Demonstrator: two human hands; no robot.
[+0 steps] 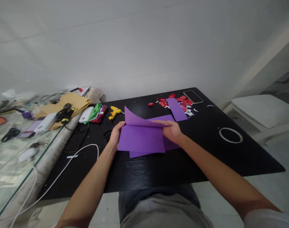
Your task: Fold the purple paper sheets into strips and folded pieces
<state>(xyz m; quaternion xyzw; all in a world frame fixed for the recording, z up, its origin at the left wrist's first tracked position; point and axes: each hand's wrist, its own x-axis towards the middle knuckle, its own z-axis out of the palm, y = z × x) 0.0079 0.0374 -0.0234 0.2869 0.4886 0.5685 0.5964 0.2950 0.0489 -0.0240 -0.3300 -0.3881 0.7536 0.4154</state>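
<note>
A folded sheet of purple paper (141,139) is held between my two hands, its upper flap raised and bent along a crease. My left hand (116,131) is closed on the sheet's left edge near the fold. At the right end, my right hand (173,130) grips the paper, thumb and fingers around the edge where the flap meets the lower part. Beneath lies another purple sheet (170,145) on the black table (139,174), mostly covered by the held one.
A purple strip (176,109) lies over red and white paper scraps (186,102), with a phone (193,97) behind them. A yellow glue gun (114,111), scissors (107,135) and a white cable (70,160) are at left. A white ring (230,135) lies at right.
</note>
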